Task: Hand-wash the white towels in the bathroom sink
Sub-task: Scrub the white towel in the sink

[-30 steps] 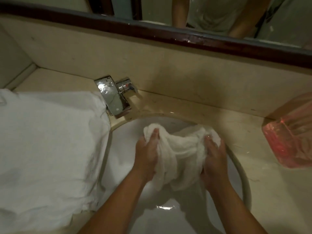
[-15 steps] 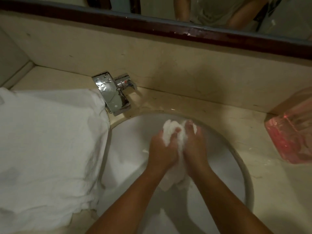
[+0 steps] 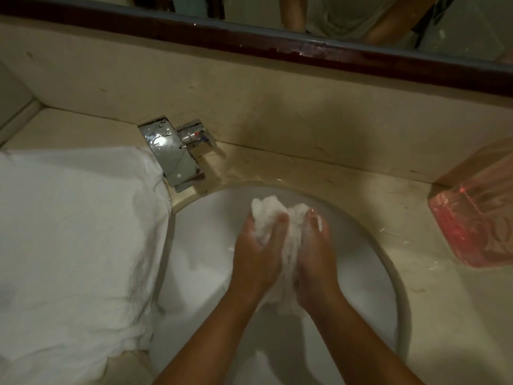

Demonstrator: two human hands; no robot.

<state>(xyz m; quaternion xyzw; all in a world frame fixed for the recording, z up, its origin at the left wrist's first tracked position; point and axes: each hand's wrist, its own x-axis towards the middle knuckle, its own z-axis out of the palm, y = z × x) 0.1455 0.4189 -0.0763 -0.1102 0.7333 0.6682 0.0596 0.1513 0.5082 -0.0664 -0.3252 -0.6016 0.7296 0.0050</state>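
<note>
We held left hand point(image 3: 258, 257) and right hand point(image 3: 316, 262) together over the sink point(image 3: 200, 240), both grips curled around the bunched white towel point(image 3: 273, 215), which bulged, perhaps soapy, above them.

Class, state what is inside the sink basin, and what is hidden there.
In the sink, the left hand and right hand grip a bunched white towel. What lies directly beneath them is covered from view.

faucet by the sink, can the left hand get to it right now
Probably yes: nothing lies between the left hand and the faucet, but it grips the bunched towel and must let go first.
</note>
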